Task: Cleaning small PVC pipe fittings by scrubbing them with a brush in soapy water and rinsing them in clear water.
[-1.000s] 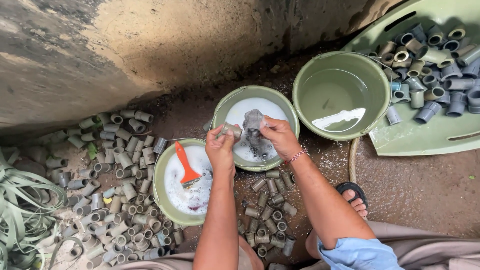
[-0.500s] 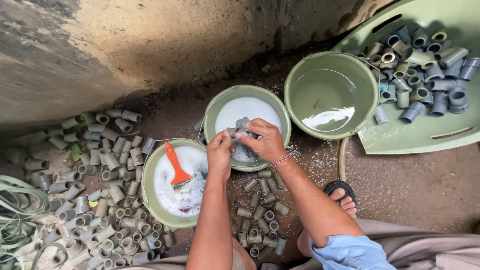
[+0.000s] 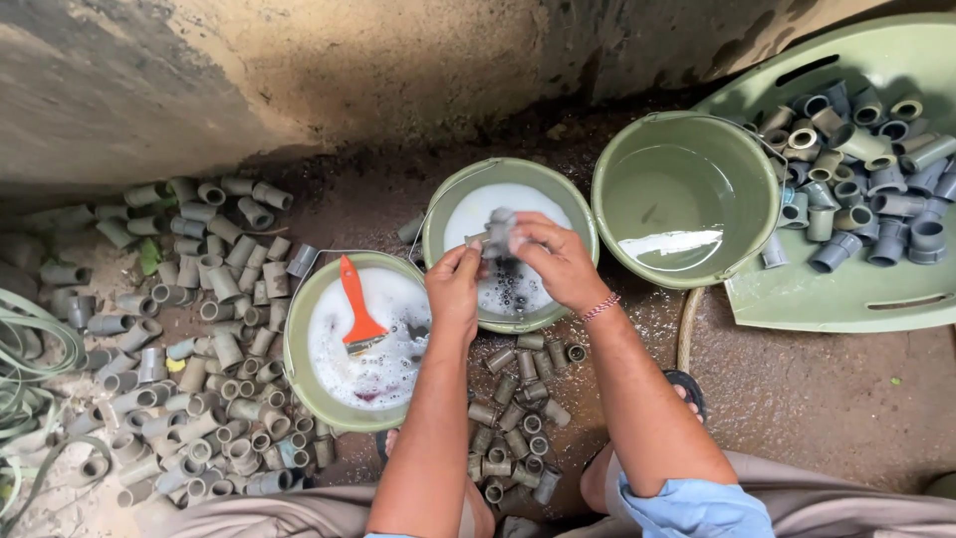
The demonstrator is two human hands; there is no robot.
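From the head camera, both hands meet over the middle bucket [image 3: 453, 214], which is full of soapy white water. The right hand [image 3: 551, 261] has its fingers curled tight round a wad of grey cloth or scouring pad [image 3: 500, 231], and the left hand [image 3: 453, 289] pinches a small grey pipe fitting [image 3: 476, 239] against it — held just above the suds, a little left of the bucket's centre.

Near left, a second soapy bucket [image 3: 299, 349] has an orange-handled brush [image 3: 356, 307] propped in it. To the right sits a bucket of clearer water [image 3: 687, 199], and beyond that a pale green tray [image 3: 846, 299] holding a modest batch of fittings.

Judging by the piles, most is left — a big heap of muddy fittings [image 3: 189, 329] sprawls on the ground at left, and more [image 3: 513, 418] lie between the knees.
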